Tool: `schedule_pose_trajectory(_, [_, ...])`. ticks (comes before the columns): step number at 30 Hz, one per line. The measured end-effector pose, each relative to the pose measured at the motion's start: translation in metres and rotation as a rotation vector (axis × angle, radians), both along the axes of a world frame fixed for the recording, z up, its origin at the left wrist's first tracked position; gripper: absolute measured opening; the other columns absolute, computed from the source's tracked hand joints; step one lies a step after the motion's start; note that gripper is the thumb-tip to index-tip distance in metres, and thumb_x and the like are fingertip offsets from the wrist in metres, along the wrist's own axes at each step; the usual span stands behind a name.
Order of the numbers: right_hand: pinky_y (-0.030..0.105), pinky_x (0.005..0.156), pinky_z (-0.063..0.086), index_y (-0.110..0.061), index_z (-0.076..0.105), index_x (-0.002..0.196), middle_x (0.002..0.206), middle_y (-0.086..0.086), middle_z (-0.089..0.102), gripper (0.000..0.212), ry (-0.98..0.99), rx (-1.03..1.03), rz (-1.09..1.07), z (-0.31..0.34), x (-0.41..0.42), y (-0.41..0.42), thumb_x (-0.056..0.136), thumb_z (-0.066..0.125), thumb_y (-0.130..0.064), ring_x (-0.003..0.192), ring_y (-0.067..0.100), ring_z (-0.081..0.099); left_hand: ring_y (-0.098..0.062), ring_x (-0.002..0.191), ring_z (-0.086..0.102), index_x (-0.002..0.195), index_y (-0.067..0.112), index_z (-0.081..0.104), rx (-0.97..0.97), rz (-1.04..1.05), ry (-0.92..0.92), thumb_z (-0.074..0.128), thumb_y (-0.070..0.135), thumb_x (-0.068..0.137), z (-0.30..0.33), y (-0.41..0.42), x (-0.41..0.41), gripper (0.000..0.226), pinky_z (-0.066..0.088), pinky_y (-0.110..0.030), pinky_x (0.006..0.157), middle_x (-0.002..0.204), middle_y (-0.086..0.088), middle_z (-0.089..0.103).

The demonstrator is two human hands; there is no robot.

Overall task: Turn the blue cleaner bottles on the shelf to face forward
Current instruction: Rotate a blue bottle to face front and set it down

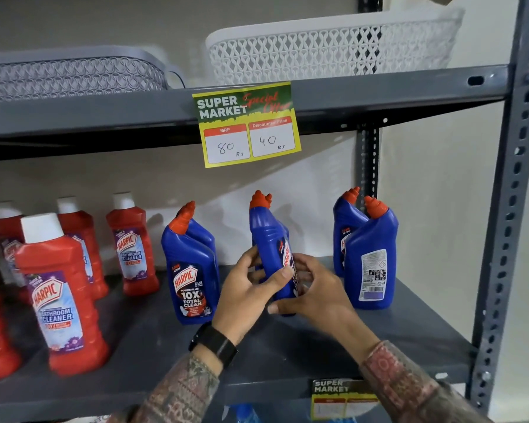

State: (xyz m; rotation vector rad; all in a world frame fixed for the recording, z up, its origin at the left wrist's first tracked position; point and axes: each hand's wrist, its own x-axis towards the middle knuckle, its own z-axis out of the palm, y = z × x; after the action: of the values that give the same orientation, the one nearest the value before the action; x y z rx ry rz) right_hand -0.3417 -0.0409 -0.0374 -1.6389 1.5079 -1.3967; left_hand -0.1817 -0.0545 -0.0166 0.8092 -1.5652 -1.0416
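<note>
Blue cleaner bottle [271,239] stands upright, gripped between both hands' fingers [283,274].

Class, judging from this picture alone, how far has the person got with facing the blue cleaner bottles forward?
Done: the left front bottle shows its front label. In hand: the middle bottle, side-on, held by the left hand and right hand. Left: the right front bottle shows its back label; those behind are too hidden to judge.

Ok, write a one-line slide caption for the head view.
Both hands, left hand and right hand, grip the middle blue bottle on the grey shelf, its label turned sideways.
</note>
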Motion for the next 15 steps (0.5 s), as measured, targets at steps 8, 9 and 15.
schedule_pose_trajectory(8, [0.044, 0.101, 0.058, -0.028, 0.051, 0.143, 0.127, -0.007, 0.068, 0.088, -0.007, 0.038, 0.073, 0.01, -0.02, -0.003, 0.066, 0.094, -0.025, 0.118, 0.012, 0.066, -0.011, 0.095, 0.077, 0.118, 0.02, 0.071, -0.046, 0.141, 0.065, 0.074, 0.014, 0.091, -0.009, -0.006, 0.0, 0.028, 0.061, -0.022, 0.073, 0.103, 0.002, 0.081])
schedule_pose_trajectory(9, [0.045, 0.099, 0.059, -0.026, 0.052, 0.143, 0.127, -0.005, 0.069, 0.082, -0.001, 0.033, 0.09, 0.012, -0.023, -0.005, 0.072, 0.091, -0.02, 0.117, 0.014, 0.068, -0.012, 0.096, 0.078, 0.12, 0.019, 0.071, -0.037, 0.113, 0.065, 0.073, 0.013, 0.092, -0.008, -0.007, 0.001, 0.029, 0.062, -0.024, 0.075, 0.104, 0.001, 0.082])
schedule_pose_trajectory(15, [0.036, 0.08, 0.066, -0.02, 0.061, 0.124, 0.105, -0.002, 0.075, 0.055, 0.018, -0.025, -0.045, 0.013, -0.023, -0.011, 0.077, 0.087, -0.007, 0.092, 0.013, 0.076, -0.004, 0.104, 0.074, 0.136, 0.03, 0.061, -0.101, 0.063, -0.062, 0.066, 0.022, 0.097, -0.008, -0.012, 0.005, 0.04, 0.062, -0.021, 0.08, 0.113, 0.008, 0.079])
